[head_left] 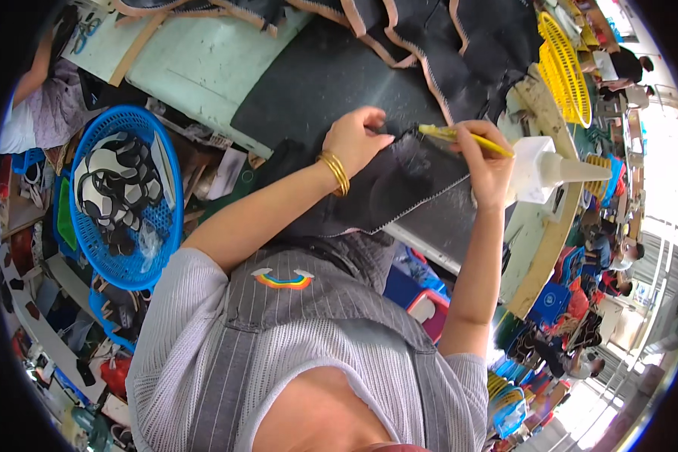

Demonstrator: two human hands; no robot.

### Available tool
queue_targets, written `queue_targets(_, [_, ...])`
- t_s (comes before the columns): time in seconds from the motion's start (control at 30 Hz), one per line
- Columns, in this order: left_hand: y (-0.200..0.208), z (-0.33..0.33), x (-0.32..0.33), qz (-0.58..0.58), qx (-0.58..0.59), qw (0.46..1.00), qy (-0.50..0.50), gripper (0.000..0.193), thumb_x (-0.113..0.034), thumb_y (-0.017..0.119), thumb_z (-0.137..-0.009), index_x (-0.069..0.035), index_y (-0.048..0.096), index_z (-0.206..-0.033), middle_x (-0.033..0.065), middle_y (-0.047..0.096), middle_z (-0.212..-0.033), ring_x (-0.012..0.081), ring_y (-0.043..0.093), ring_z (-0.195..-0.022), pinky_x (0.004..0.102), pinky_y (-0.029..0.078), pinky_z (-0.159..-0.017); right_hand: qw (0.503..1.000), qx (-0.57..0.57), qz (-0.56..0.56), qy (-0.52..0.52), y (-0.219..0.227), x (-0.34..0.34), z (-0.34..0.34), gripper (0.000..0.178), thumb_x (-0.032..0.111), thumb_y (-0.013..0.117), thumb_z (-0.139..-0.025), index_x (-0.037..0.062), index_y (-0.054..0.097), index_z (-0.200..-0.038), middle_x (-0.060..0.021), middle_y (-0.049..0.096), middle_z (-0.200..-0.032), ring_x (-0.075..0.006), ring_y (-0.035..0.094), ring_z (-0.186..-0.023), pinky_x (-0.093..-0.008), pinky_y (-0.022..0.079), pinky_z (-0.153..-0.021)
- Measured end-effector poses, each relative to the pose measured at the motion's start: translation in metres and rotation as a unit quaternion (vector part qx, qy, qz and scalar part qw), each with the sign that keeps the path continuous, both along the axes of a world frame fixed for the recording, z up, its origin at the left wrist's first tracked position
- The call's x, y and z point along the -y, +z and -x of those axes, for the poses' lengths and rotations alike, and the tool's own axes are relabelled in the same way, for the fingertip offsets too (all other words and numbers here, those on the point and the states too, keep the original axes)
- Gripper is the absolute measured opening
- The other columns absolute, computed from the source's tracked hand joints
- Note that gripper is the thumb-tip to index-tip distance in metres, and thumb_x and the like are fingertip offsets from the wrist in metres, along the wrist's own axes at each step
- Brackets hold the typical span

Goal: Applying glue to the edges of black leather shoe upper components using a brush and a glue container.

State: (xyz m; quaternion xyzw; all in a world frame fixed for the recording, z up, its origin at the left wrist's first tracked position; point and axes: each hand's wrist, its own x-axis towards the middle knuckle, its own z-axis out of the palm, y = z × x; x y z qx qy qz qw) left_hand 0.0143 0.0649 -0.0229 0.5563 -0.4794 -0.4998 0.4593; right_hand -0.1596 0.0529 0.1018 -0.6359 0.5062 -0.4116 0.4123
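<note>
Right hand [487,162]: fingers closed round a yellow stick [494,143], pen-style, tip pointing left at the far edge of the black piece [422,172]. Can't tell if tip touches or just hovers.

Left hand [358,142]: fingers half curled, gap between thumb and index, thumb tip right by that same edge. Can't tell if it pinches the material.

Black piece sits at the near side of the table [196,64], in front of the body, partly over a dark sheet [316,83]; its zigzag-cut edge faces near right.

Risks as I see them:
- Left grip looks light. If it isn't really holding, the stick could drag or fold the piece.
- Near part of the piece is close to the apron [267,297]; a lean or a snag could pull it.
- White bottle [536,169] is just right of the right hand, long nozzle on it. A wide swing of the wrist could knock it; contents not visible.
- More black pieces [497,45] overlap at the far side, tan zigzag edges. Reaching far could shift that stack.
- Tip is near the left thumb; a slip leftward would hit skin.
</note>
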Motion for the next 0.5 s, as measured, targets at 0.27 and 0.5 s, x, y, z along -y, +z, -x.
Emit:
queue_targets(0.27, [0.011,0.001,0.004,-0.084,-0.198,0.977,-0.003,0.041,-0.002,0.066,-0.072,0.004,0.047,-0.109,0.0155,0.063,-0.093,0.0162,0.062,-0.079,0.0263,0.052,-0.071,0.985,-0.098,0.102,0.098,-0.013,0.003,-0.016,0.006,-0.002,0.062,-0.074,-0.0018,0.06,-0.079,-0.0072,0.06,-0.075,-0.0125,0.057,-0.069,-0.0226,0.045,-0.063])
queue_targets(0.5, [0.017,-0.003,-0.002,-0.135,-0.264,0.955,-0.016,0.039,-0.001,0.063,-0.077,0.002,0.044,-0.111,0.0117,0.06,-0.094,0.0143,0.06,-0.081,0.025,0.049,-0.075,0.972,-0.142,0.164,0.088,-0.01,0.005,-0.021,0.007,0.001,0.065,-0.071,0.0002,0.059,-0.076,-0.0095,0.06,-0.073,-0.0204,0.06,-0.066,-0.028,0.047,-0.062])
